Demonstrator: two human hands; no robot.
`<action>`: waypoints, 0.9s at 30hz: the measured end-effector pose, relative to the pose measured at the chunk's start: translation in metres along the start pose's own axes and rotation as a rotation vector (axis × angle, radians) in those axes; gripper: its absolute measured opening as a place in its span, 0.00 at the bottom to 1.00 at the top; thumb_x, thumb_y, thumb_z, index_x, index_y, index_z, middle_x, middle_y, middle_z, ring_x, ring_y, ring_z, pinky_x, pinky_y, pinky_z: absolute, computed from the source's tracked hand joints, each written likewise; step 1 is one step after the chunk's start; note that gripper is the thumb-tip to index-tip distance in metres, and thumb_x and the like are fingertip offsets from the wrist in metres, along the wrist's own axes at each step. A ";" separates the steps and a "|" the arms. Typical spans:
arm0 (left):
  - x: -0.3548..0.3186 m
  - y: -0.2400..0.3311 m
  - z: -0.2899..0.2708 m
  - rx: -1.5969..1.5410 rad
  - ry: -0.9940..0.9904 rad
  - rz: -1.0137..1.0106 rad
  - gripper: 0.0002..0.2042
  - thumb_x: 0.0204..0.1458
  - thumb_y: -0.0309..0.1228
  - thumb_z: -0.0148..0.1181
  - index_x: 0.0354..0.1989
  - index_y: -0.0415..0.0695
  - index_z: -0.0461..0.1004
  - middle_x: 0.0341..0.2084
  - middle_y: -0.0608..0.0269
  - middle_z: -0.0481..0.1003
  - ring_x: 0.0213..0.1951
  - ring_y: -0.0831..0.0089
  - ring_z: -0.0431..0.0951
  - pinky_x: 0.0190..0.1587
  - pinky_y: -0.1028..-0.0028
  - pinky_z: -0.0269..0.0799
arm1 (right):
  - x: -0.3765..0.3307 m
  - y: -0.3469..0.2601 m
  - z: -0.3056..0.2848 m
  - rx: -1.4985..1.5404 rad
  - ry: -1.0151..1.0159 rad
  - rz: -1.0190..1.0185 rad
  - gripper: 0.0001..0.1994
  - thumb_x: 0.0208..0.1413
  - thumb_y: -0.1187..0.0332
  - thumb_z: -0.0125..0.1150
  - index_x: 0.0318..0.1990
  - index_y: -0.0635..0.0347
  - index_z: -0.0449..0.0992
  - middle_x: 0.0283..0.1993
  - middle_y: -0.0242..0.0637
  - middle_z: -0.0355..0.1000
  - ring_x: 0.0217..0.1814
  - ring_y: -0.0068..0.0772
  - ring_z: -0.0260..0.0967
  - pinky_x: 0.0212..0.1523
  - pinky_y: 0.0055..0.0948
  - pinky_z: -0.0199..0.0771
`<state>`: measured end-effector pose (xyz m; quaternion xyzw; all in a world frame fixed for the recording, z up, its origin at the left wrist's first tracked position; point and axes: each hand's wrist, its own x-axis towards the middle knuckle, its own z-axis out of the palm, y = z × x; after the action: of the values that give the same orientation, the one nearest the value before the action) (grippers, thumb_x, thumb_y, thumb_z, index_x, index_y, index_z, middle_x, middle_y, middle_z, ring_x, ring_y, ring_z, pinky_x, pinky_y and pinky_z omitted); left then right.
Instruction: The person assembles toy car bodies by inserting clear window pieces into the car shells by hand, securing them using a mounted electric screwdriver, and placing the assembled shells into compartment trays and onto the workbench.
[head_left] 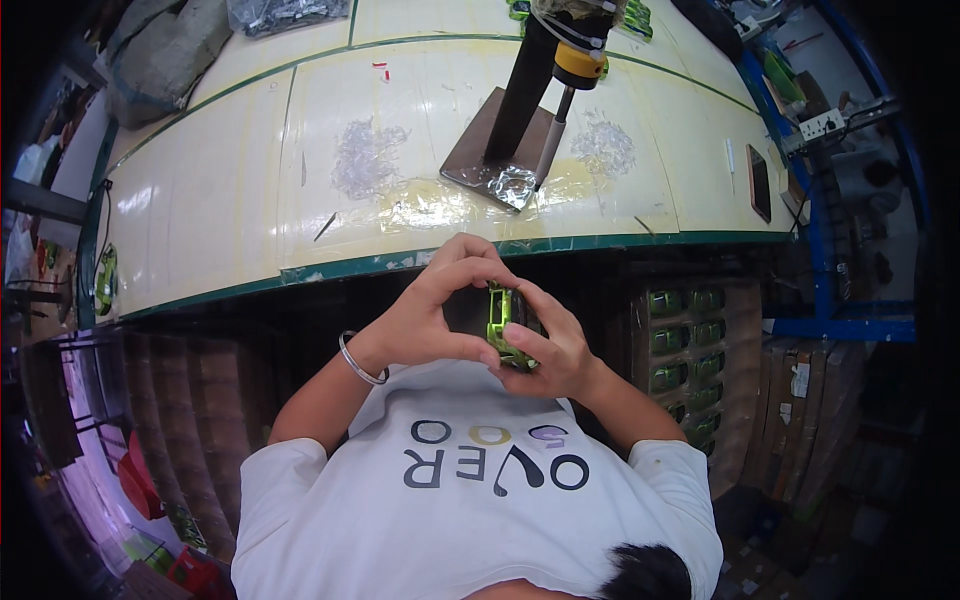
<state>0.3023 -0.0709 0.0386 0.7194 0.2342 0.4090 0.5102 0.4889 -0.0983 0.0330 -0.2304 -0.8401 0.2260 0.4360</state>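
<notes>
Below workbench (200, 200), hand-hidden, perhaps green-black part (505, 325)

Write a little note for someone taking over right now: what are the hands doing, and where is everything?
Left hand and right hand: both grip one small green and black part, held close to the chest, below the table edge.
On the table: a dark stand with a yellow-collared tool, with clear plastic bits to its left and more to its right.
Green parts fill trays on the right.
Done: part picked up.
Left: cannot tell.
</notes>
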 end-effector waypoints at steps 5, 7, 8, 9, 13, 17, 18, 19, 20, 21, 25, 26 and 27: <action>0.001 -0.021 0.010 -0.348 0.009 -0.119 0.33 0.27 0.38 0.69 0.45 0.44 0.61 0.40 0.63 0.59 0.43 0.73 0.59 0.47 0.74 0.56 | -0.019 -0.002 0.009 0.492 0.092 0.266 0.34 0.32 0.72 0.62 0.53 0.52 0.56 0.51 0.55 0.55 0.48 0.45 0.61 0.42 0.34 0.66; 0.001 -0.026 0.017 -0.531 0.020 -0.216 0.35 0.26 0.38 0.69 0.47 0.43 0.60 0.41 0.63 0.59 0.45 0.73 0.59 0.49 0.73 0.55 | -0.008 -0.013 0.010 1.164 0.370 0.707 0.36 0.36 0.69 0.55 0.57 0.52 0.47 0.52 0.52 0.55 0.51 0.41 0.59 0.45 0.34 0.64; 0.002 -0.027 0.023 -0.619 0.074 -0.257 0.38 0.25 0.38 0.70 0.49 0.43 0.56 0.43 0.62 0.59 0.48 0.72 0.58 0.51 0.72 0.53 | -0.001 -0.012 0.010 1.142 0.413 0.764 0.36 0.41 0.59 0.51 0.58 0.49 0.42 0.52 0.57 0.53 0.44 0.45 0.64 0.40 0.33 0.69; 0.003 -0.028 0.029 -0.707 0.128 -0.298 0.42 0.25 0.38 0.70 0.51 0.42 0.53 0.46 0.62 0.58 0.51 0.71 0.56 0.54 0.71 0.50 | -0.001 -0.009 0.008 1.266 0.412 0.808 0.33 0.43 0.58 0.47 0.58 0.48 0.41 0.50 0.58 0.55 0.38 0.42 0.65 0.35 0.33 0.71; 0.013 -0.024 0.038 -0.830 0.073 -0.374 0.54 0.21 0.34 0.72 0.58 0.43 0.39 0.51 0.61 0.52 0.54 0.69 0.54 0.55 0.71 0.49 | 0.002 0.010 0.007 1.485 0.597 0.931 0.27 0.50 0.55 0.35 0.57 0.54 0.45 0.47 0.59 0.59 0.35 0.39 0.65 0.31 0.32 0.72; 0.030 -0.027 0.035 -0.811 0.119 -0.419 0.53 0.22 0.30 0.71 0.57 0.43 0.38 0.49 0.62 0.54 0.51 0.71 0.57 0.54 0.73 0.52 | 0.017 0.022 0.001 1.649 0.672 0.949 0.23 0.51 0.56 0.39 0.53 0.56 0.51 0.43 0.52 0.62 0.34 0.39 0.66 0.33 0.32 0.71; 0.033 -0.028 0.032 -0.802 0.135 -0.435 0.52 0.23 0.28 0.70 0.57 0.42 0.38 0.48 0.62 0.55 0.49 0.73 0.58 0.53 0.74 0.53 | 0.022 0.025 -0.001 1.608 0.633 0.933 0.25 0.51 0.54 0.36 0.51 0.63 0.54 0.44 0.51 0.63 0.34 0.36 0.65 0.35 0.29 0.70; 0.036 -0.029 0.031 -0.793 0.151 -0.450 0.50 0.23 0.26 0.69 0.57 0.42 0.38 0.46 0.63 0.55 0.47 0.74 0.59 0.51 0.75 0.54 | 0.026 0.026 -0.002 1.567 0.593 0.916 0.28 0.51 0.53 0.32 0.49 0.71 0.58 0.45 0.50 0.63 0.35 0.33 0.65 0.36 0.26 0.69; 0.041 -0.025 0.031 -0.793 0.209 -0.456 0.53 0.18 0.33 0.72 0.57 0.45 0.41 0.42 0.67 0.58 0.42 0.79 0.62 0.44 0.82 0.60 | 0.030 0.026 -0.003 1.568 0.592 0.916 0.28 0.51 0.53 0.32 0.49 0.71 0.58 0.45 0.50 0.63 0.35 0.33 0.65 0.36 0.26 0.69; 0.044 -0.024 0.029 -0.792 0.210 -0.456 0.53 0.18 0.33 0.72 0.57 0.45 0.41 0.42 0.67 0.58 0.42 0.79 0.62 0.44 0.82 0.60 | 0.033 0.026 -0.004 1.571 0.605 0.898 0.28 0.51 0.52 0.32 0.49 0.71 0.59 0.45 0.50 0.63 0.34 0.33 0.65 0.36 0.27 0.69; 0.048 -0.020 0.025 -0.806 0.210 -0.439 0.53 0.18 0.32 0.72 0.56 0.44 0.42 0.42 0.66 0.58 0.41 0.79 0.63 0.43 0.82 0.62 | 0.039 0.023 -0.008 1.696 0.630 0.821 0.22 0.51 0.56 0.37 0.52 0.58 0.53 0.44 0.50 0.63 0.36 0.38 0.66 0.39 0.33 0.69; 0.049 -0.019 0.024 -0.814 0.210 -0.435 0.52 0.18 0.31 0.72 0.56 0.44 0.42 0.42 0.66 0.58 0.40 0.79 0.63 0.42 0.83 0.62 | 0.040 0.022 -0.009 1.696 0.630 0.822 0.22 0.51 0.56 0.37 0.52 0.58 0.53 0.44 0.50 0.63 0.36 0.38 0.66 0.39 0.33 0.69; 0.050 -0.017 0.023 -0.815 0.211 -0.436 0.52 0.18 0.31 0.72 0.56 0.44 0.42 0.42 0.66 0.58 0.40 0.79 0.63 0.42 0.83 0.62 | 0.040 0.022 -0.009 1.703 0.627 0.814 0.23 0.51 0.56 0.37 0.52 0.58 0.53 0.44 0.51 0.63 0.37 0.38 0.66 0.39 0.33 0.69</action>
<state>0.3505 -0.0392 0.0367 0.3492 0.2505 0.4218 0.7984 0.4801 -0.0560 0.0505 -0.1607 -0.1011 0.8150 0.5475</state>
